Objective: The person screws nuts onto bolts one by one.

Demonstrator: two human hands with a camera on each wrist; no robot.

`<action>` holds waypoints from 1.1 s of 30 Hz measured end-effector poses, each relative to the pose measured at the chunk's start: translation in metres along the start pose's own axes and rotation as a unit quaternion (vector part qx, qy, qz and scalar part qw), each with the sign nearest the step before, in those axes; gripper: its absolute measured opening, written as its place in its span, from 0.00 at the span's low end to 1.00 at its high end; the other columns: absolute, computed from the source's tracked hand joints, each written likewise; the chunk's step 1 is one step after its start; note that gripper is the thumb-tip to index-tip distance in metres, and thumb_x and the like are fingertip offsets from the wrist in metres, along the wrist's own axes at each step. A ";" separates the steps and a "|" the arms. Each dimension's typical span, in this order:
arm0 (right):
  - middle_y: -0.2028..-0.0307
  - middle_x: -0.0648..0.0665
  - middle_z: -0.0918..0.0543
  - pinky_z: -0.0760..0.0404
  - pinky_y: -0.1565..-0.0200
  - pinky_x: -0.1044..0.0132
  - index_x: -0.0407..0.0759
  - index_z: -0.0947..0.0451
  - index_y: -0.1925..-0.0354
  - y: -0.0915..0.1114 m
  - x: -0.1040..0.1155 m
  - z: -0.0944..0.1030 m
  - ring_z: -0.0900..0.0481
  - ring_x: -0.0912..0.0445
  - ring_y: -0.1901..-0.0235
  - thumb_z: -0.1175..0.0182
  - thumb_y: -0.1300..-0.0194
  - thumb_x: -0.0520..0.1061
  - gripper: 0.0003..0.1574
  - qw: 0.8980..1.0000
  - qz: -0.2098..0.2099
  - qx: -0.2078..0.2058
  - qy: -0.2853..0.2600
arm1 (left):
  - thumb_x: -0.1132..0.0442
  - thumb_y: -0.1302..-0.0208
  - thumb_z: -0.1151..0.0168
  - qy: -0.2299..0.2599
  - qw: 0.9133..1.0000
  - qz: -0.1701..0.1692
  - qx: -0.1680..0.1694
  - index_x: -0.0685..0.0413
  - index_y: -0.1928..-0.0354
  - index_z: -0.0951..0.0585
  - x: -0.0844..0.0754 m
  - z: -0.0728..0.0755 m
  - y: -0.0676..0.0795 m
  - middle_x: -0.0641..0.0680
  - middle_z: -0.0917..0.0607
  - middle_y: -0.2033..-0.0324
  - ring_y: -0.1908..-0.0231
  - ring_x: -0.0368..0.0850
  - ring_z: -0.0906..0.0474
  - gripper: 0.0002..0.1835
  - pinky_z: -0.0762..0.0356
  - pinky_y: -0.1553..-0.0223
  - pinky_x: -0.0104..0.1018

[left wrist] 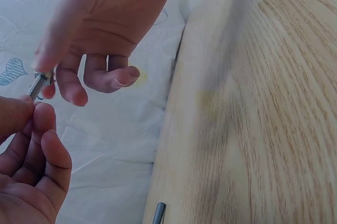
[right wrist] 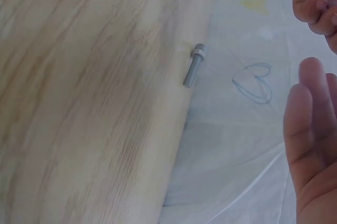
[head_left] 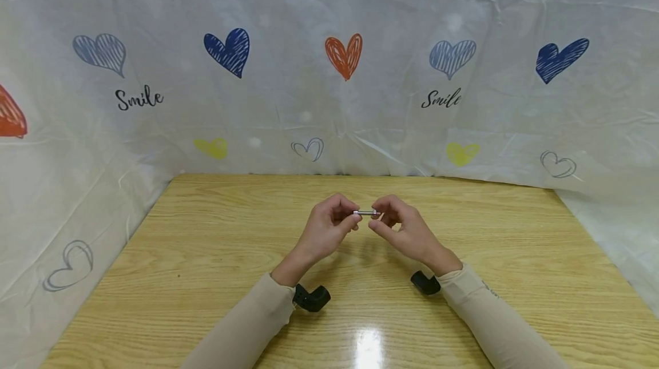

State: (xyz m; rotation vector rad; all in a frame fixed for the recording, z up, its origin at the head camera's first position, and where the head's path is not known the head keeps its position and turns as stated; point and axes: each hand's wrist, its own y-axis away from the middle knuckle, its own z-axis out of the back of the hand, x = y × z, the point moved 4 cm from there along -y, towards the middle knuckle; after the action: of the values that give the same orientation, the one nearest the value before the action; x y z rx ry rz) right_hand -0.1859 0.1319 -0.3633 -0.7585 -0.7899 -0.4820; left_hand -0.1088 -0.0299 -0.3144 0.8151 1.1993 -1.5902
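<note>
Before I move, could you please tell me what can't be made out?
Left wrist: one end of the thin silver metal bolt, hidden by the left hand.
Left wrist: the lower end of a second grey metal bolt, cut off by the bottom edge.
Head: the first bolt's threads, too small.

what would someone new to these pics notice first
The metal bolt between the left hand and right hand, over the wooden table, likely draws the eye first. Behind it, an orange heart stands out on the white backdrop. The right wrist view also shows a second bolt near the table's edge.
</note>
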 end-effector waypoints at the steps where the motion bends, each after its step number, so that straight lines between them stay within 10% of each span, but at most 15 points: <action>1: 0.63 0.47 0.20 0.24 0.73 0.61 0.47 0.28 0.51 0.000 0.001 0.000 0.21 0.57 0.72 0.39 0.34 0.41 0.14 1.000 0.005 -0.002 -0.001 | 0.75 0.36 0.42 -0.001 1.000 0.000 0.000 0.68 0.59 0.23 0.000 0.000 0.000 0.61 0.17 0.67 0.68 0.63 0.20 0.05 0.23 0.69 0.32; 21: 0.72 0.43 0.23 0.26 0.74 0.62 0.38 0.26 0.65 -0.002 0.039 0.004 0.24 0.60 0.76 0.44 0.31 0.35 0.03 1.000 0.006 0.011 -0.007 | 0.75 0.36 0.42 0.004 1.000 -0.006 -0.003 0.69 0.59 0.23 0.000 0.001 -0.001 0.61 0.17 0.68 0.69 0.63 0.21 0.05 0.22 0.70 0.38; 33: 0.67 0.39 0.21 0.24 0.71 0.64 0.35 0.30 0.53 0.000 0.040 0.005 0.22 0.53 0.74 0.40 0.36 0.32 0.13 1.000 0.013 0.006 -0.019 | 0.75 0.36 0.42 0.006 1.000 -0.006 -0.001 0.69 0.60 0.23 0.001 0.000 -0.001 0.61 0.17 0.68 0.69 0.62 0.20 0.04 0.23 0.71 0.32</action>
State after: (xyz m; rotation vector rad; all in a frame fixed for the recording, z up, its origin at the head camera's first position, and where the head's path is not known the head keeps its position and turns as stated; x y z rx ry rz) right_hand -0.1637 0.1310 -0.3297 -0.7673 -0.8167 -0.4410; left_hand -0.1101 -0.0299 -0.3153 0.8195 1.2154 -1.5956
